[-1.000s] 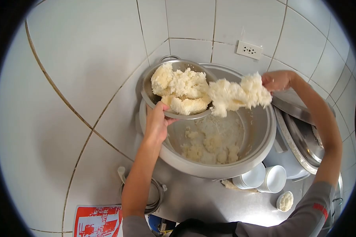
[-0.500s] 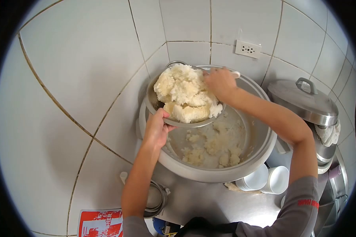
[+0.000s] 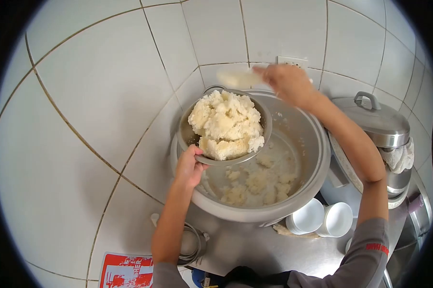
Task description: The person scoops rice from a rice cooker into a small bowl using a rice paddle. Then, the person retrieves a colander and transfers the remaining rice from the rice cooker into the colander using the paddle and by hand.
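My left hand (image 3: 189,169) grips the near-left rim of a metal bowl (image 3: 267,127), fingers wrapped over its edge. A large mound of cooked white rice (image 3: 226,126) fills the bowl. The bowl is held over the left back part of a big rice pot (image 3: 255,214), where loose rice clumps (image 3: 257,181) lie on the bottom. Above the pot's back rim, my right hand (image 3: 289,85) is closed on the handle of a whitish rice paddle (image 3: 236,78). The paddle's blade points left, smeared by motion, above and apart from the rice mound.
To the right stands a lidded metal pot (image 3: 370,120) with a cloth (image 3: 397,157) at its side. Stacked white bowls (image 3: 306,217) sit at the big pot's front right. A metal container (image 3: 191,245) is at front left. A wall outlet (image 3: 293,61) is behind my right hand.
My right hand has lifted the paddle off the rice, up and to the right. The bowl stays in my left hand over the pot. The view has shifted slightly.
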Tool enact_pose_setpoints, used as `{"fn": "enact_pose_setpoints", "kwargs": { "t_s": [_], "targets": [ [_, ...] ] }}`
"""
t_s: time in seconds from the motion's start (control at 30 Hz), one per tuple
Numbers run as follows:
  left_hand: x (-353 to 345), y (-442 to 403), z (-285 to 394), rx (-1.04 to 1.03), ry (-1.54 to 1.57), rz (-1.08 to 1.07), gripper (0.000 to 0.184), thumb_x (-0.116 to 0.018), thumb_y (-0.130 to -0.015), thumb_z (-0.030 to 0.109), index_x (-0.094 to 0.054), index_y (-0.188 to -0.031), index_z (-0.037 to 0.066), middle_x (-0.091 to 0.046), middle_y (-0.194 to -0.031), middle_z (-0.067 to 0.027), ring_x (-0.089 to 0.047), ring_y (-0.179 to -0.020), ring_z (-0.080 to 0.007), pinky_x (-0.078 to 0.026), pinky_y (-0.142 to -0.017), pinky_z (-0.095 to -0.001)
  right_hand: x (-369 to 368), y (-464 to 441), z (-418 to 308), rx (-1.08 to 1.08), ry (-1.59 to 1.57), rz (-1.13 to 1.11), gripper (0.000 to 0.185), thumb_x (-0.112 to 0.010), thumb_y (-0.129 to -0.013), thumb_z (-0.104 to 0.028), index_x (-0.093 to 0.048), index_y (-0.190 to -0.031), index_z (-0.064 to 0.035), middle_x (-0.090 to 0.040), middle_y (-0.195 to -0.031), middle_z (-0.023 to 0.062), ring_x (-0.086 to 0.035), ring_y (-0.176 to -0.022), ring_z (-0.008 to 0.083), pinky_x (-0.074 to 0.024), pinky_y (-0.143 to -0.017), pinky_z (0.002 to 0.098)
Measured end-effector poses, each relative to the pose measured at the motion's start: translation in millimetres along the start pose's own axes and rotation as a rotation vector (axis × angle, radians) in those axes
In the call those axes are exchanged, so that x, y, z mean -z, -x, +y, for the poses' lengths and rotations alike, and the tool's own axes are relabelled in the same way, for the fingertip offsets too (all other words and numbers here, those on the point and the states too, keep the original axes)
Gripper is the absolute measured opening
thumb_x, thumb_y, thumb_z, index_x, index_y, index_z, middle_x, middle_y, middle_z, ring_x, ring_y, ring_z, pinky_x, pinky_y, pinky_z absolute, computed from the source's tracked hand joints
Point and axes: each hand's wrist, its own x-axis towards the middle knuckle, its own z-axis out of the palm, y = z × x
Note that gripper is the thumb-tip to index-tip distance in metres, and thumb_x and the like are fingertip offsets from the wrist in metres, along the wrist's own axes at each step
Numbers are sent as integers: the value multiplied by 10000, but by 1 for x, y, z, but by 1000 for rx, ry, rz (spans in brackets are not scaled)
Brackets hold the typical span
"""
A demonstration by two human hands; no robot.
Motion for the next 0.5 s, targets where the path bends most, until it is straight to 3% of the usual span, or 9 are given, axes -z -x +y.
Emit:
{"fn": "enact_pose_setpoints", "kwargs": {
  "t_s": [0.07,0.17,0.27,0.37,0.47,0.5],
  "targets": [
    [3,-1,-1,6,25,-12,287,-449,-744,73,-455,-995,-65,-520,-1030,-149,-538,-910,-247,-456,-822,-416,12,-5,10,-193,-152,104,354,-504,-790,-75,-563,-1123,-178,-610,-966,69,-584,-883,277,-471,-733,386],
    [5,-4,-3,-49,27,-22,285,-443,-745,79,-456,-983,-77,-526,-998,-148,-539,-890,-247,-465,-809,-416,-6,-10,44,-226,-205,13,314,-509,-780,-76,-600,-1066,-167,-615,-972,77,-597,-835,291,-475,-728,389],
    [9,-9,2,-107,9,-16,279,-437,-746,81,-456,-966,-90,-529,-986,-152,-544,-874,-247,-478,-787,-412,-44,1,75,-227,-10,187,341,-526,-732,-63,-597,-1061,-117,-625,-908,109,-620,-740,267,-497,-662,367],
    [-1,-6,9,-157,19,-3,266,-433,-747,71,-458,-953,-94,-532,-1003,-156,-553,-868,-246,-488,-768,-400,-56,13,82,-530,-310,-634,350,-504,-687,-43,-599,-1024,-46,-624,-767,127,-615,-615,229,-503,-558,326],
    [5,-19,10,-203,32,-3,205,-434,-752,63,-483,-898,-74,-554,-979,-158,-567,-869,-243,-490,-766,-401,-113,35,83,-471,-549,-958,346,-468,-661,-17,-606,-977,-1,-596,-643,106,-589,-551,189,-485,-483,298],
    [8,-24,9,-215,37,-7,191,-435,-754,62,-490,-883,-68,-561,-961,-156,-570,-866,-242,-490,-768,-402,-130,39,80,-404,-530,-946,352,-471,-660,-10,-603,-986,0,-597,-640,101,-587,-543,188,-482,-476,299]
  ]
}}
